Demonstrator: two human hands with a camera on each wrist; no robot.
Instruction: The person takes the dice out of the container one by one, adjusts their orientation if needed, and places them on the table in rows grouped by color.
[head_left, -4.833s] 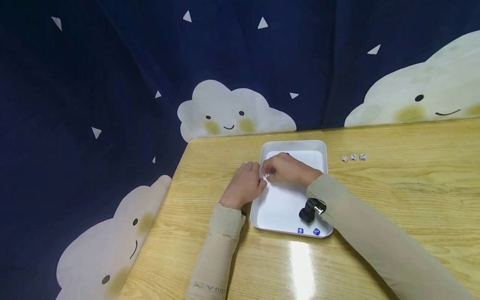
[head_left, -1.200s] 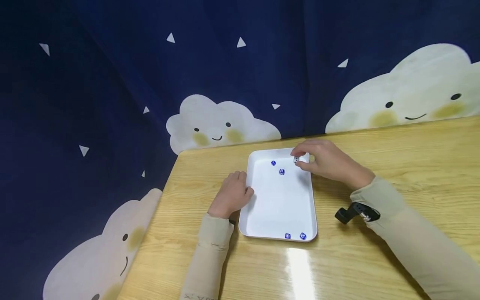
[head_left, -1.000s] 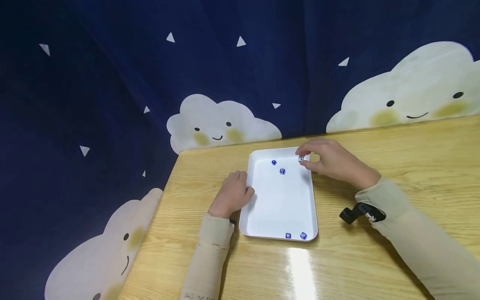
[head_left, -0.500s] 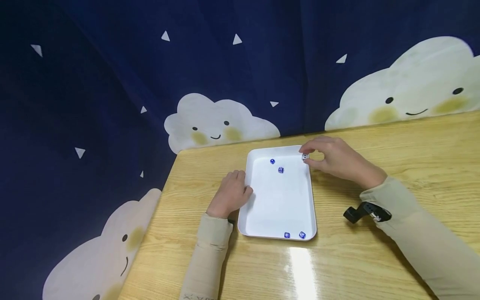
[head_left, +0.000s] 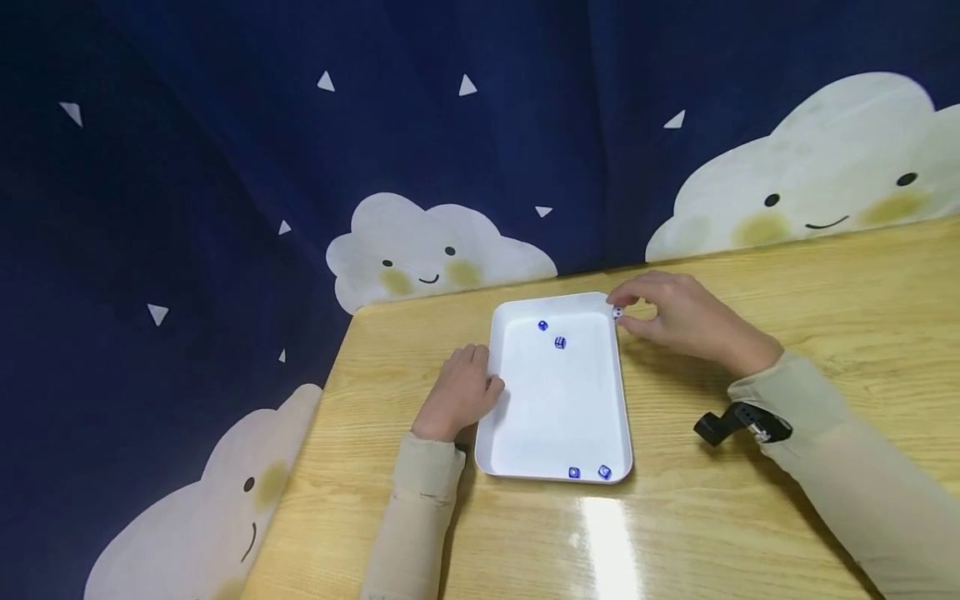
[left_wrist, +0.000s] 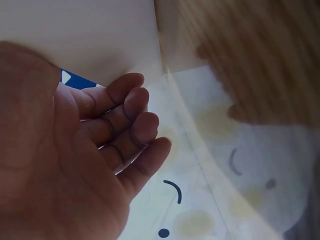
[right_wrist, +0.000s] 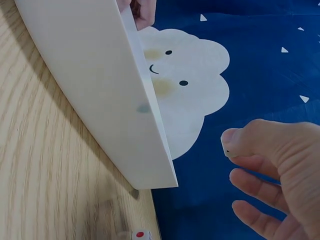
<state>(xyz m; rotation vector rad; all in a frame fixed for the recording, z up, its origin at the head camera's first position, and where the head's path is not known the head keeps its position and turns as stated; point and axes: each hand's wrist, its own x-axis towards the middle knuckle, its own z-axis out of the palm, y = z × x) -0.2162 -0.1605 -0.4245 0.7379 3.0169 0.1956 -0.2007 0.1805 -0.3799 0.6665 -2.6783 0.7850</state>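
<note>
A white tray (head_left: 491, 400) lies on the wooden table (head_left: 750, 533). Two blue dice (head_left: 559, 342) sit near its far end and two more blue dice (head_left: 604, 472) at its near rim. My right hand (head_left: 618, 309) pinches a small white die (head_left: 617, 314) between thumb and fingertips just beyond the tray's far right corner. In the right wrist view the white die (right_wrist: 226, 146) peeks out under the thumb, beside the tray wall (right_wrist: 100, 100). My left hand (head_left: 480, 375) rests on the table against the tray's left rim, fingers (left_wrist: 130, 115) loosely curled and holding nothing.
A dark blue cloth with white clouds (head_left: 435, 250) hangs behind the table's far and left edges. A white die with a red pip (right_wrist: 140, 234) lies on the table below my right hand. A black wrist camera (head_left: 738, 421) sits on my right sleeve.
My right hand has carried the white die rightward from over the tray's far right corner to just outside its rim. The left hand has stayed by the left rim.
</note>
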